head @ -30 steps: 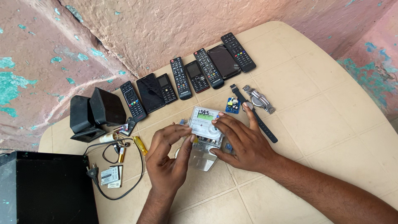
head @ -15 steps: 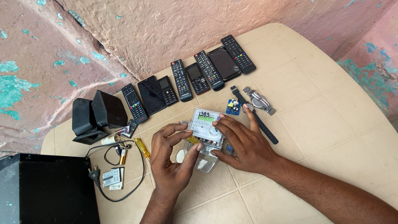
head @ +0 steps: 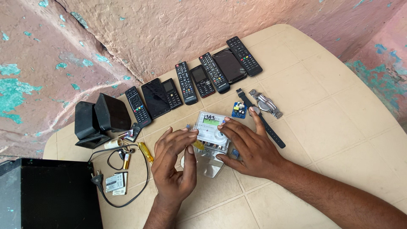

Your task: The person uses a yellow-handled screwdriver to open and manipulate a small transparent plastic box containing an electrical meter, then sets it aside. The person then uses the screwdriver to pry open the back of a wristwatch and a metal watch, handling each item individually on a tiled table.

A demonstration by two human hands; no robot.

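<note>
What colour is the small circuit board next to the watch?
Blue, clearest in the head view: the small circuit board beside the watch.

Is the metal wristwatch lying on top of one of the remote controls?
No, the metal wristwatch lies on the bare table, apart from the row of remotes and beside the black strap.

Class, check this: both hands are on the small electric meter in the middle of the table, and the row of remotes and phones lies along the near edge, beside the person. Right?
Not quite. The hands do hold the meter, but the head view shows the row of remotes and phones along the far edge, by the wall.
</note>
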